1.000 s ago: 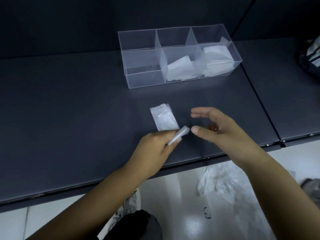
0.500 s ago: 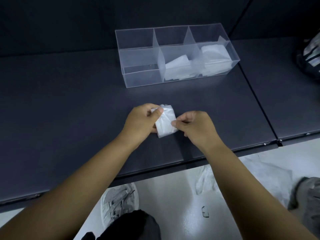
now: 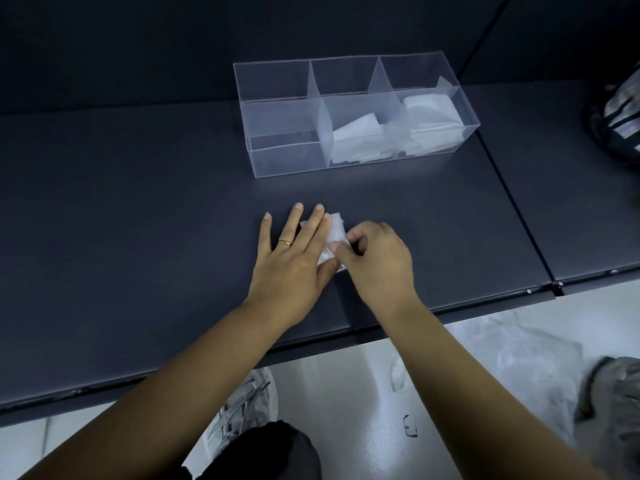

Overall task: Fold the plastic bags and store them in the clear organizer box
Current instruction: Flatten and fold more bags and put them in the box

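Observation:
A small folded white plastic bag (image 3: 336, 231) lies on the dark shelf top (image 3: 138, 209), mostly covered by my hands. My left hand (image 3: 294, 258) lies flat on its left part with straight, spread fingers, a gold ring on one finger. My right hand (image 3: 375, 259) has curled fingers and pinches the bag's right edge. Farther back stands the clear organizer box (image 3: 280, 154) with three front compartments; folded white bags (image 3: 356, 133) lie in the middle one and more bags (image 3: 429, 116) in the right one. The left compartment holds nothing.
A dark striped bag (image 3: 620, 112) sits at the right edge of the shelf. Below the shelf's front edge, loose plastic bags (image 3: 512, 355) lie on the white floor. My shoe (image 3: 242, 407) and dark trouser knee show beneath.
The bag went from a long strip with one end lifted to a short packet. My left hand has flattened onto it, while my right hand came in and pinches its right edge.

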The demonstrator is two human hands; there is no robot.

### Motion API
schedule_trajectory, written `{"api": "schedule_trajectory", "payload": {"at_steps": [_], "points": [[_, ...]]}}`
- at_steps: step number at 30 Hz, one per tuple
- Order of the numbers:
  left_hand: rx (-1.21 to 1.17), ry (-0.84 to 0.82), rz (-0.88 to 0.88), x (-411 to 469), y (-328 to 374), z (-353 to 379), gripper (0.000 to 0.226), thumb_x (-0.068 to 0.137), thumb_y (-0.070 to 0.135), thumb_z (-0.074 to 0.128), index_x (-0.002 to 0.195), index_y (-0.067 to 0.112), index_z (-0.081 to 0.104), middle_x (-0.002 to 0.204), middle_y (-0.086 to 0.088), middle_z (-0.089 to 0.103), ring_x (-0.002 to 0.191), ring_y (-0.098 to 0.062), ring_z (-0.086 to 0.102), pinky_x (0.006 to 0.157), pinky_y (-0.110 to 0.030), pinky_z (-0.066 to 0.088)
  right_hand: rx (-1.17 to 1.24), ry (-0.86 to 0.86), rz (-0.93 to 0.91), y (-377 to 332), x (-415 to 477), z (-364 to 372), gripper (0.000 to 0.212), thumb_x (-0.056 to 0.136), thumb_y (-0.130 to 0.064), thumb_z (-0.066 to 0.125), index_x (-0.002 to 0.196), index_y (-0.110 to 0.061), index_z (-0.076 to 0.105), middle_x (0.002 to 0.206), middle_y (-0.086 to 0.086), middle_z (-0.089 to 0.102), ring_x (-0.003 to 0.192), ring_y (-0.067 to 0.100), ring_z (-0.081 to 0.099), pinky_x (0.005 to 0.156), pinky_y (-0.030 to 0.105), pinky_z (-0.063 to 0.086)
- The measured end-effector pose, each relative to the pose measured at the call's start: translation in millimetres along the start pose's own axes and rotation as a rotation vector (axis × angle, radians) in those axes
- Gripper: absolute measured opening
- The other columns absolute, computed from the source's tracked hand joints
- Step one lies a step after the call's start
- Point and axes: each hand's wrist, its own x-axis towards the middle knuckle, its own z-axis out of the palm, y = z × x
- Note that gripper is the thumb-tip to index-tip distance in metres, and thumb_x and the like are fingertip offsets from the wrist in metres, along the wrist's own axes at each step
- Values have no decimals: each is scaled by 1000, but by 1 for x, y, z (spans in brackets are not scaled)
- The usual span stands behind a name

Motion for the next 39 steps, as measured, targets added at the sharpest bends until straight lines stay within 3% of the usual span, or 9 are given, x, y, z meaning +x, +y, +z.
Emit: {"api": "schedule_trajectory", "payload": {"at_steps": [4,14,20,25,28,31,34,36,39], "points": [[67,-45,-3,1,-4,1,77,87,66,-1,151,24,-8,160,8,-11,146,-17,-18,112,-48,-21,-171,199,-114,17,-13,11,29,84,-43,66,99,-20,59,101,-2,50,97,18,46,81,27,21],[67,-90,-139,4,-6,-1,98,73,81,0,150,22,-17,158,0,-22,142,-21,-27,110,-52,-23,-133,210,-33,19,-12,5,18,94,-37,54,100,-21,61,97,-7,41,101,19,45,82,27,18],[47,-173,-309,-3,9,-5,108,67,79,-6,144,7,-28,155,-7,-31,141,-21,-31,111,-54,-20,-87,69,38,-8,-7,7,18,82,-38,68,85,-21,62,95,-6,49,92,13,47,85,27,30],[-118,-284,-331,-8,10,-21,111,65,82,6,146,11,-25,154,-2,-32,139,-16,-34,112,-48,-22,305,-58,135,-23,0,-4,12,81,-10,66,81,-16,56,76,-5,58,71,13,57,58,21,44],[-649,-241,-330,-9,-9,-45,113,64,86,30,152,24,-7,160,8,-12,143,-4,-19,118,-35,-10,477,-147,23,-23,1,-28,22,81,-2,67,84,-19,52,71,-5,53,61,6,48,54,15,38],[-1124,-315,-263,-5,-21,-73,107,64,72,61,151,37,10,155,17,23,139,6,21,109,-15,25,468,-337,-175,-27,1,-57,25,82,-3,70,89,-20,53,69,-7,58,61,6,49,58,18,42],[-1303,-385,-166,10,-20,-87,81,69,41,73,141,33,39,126,6,63,117,-2,56,95,-11,42,437,-422,-261,-34,6,-79,26,81,-5,73,97,-20,57,70,-6,61,61,4,49,60,14,43],[-1374,-275,-212,22,-14,-92,56,72,26,76,125,29,59,107,-7,70,106,-16,65,96,-24,48,486,-378,-189,-34,15,-88,25,80,-8,74,100,-19,63,71,-3,63,63,4,54,64,12,46],[-1320,-62,-232,40,-6,-99,36,77,13,77,109,27,69,90,2,72,89,-12,69,83,-19,53,557,-331,-5,-33,33,-94,6,81,-12,74,85,-10,71,73,-4,71,66,2,63,66,10,48]]}}
